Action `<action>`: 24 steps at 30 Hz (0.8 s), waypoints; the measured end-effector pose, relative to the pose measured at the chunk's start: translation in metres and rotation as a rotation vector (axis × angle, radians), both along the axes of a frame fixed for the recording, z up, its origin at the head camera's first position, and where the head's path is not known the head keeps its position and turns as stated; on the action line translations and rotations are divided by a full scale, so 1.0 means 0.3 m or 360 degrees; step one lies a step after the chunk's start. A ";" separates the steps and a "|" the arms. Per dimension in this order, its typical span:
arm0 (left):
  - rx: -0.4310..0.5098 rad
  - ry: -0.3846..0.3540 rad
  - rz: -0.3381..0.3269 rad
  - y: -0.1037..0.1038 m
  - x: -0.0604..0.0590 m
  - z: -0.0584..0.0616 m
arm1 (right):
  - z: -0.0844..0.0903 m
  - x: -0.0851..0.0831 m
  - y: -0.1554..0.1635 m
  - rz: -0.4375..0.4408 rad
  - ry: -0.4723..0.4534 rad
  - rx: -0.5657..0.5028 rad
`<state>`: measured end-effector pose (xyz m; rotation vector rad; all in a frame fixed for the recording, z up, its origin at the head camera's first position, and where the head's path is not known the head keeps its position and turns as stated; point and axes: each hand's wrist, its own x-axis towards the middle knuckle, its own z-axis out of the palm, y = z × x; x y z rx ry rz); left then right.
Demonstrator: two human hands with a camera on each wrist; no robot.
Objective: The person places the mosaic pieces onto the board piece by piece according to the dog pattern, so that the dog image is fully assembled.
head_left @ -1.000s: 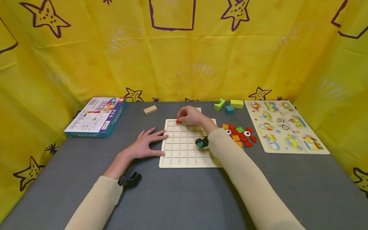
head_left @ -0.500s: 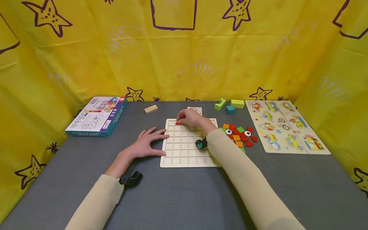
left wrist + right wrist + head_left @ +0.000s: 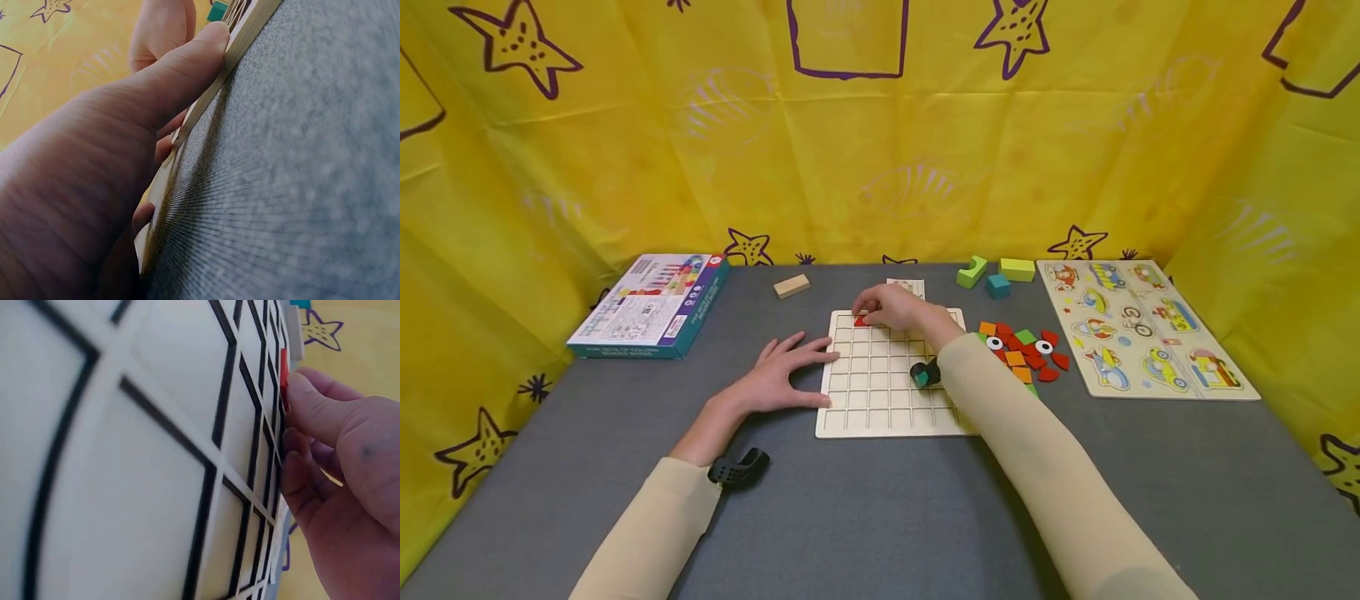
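A pale wooden grid board (image 3: 880, 423) lies flat on the grey table. My left hand (image 3: 781, 382) rests at its left edge, fingers spread; in the left wrist view the thumb (image 3: 194, 59) lies against the board's rim. At the top row, near the upper left corner, my right hand (image 3: 901, 307) holds a small red tile (image 3: 860, 321) between thumb and forefinger. From the right wrist, the thumb touches this red tile (image 3: 284, 375), which stands slightly proud of the grid; part of it is hidden.
Red, orange and green tiles (image 3: 1017, 360), with two eye-like pieces, lie right of the board. A printed card (image 3: 912, 287) sits behind it. Beyond are green and blue blocks (image 3: 998, 287), a picture puzzle board (image 3: 1150, 333), a wooden block (image 3: 792, 287) and a box (image 3: 651, 307).
The right hand's forefinger has shifted slightly left, and more of the red tile shows, lying flatter at the top row. The left hand has stayed at the board's edge.
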<state>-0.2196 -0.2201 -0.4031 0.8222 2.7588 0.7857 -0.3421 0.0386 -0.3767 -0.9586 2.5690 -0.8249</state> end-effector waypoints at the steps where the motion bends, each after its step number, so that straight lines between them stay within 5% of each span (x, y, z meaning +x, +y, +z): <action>1: -0.0003 -0.0005 0.0000 0.000 0.000 -0.002 | 0.001 0.002 0.006 0.0005 0.0004 -0.0002; 17: -0.0012 0.0009 0.0000 0.000 -0.003 -0.007 | 0.078 0.063 0.306 -0.0185 0.0020 -0.0069; 24: -0.0009 0.0000 0.0000 0.007 0.001 -0.001 | 0.064 0.089 0.471 -0.0297 0.0024 -0.0001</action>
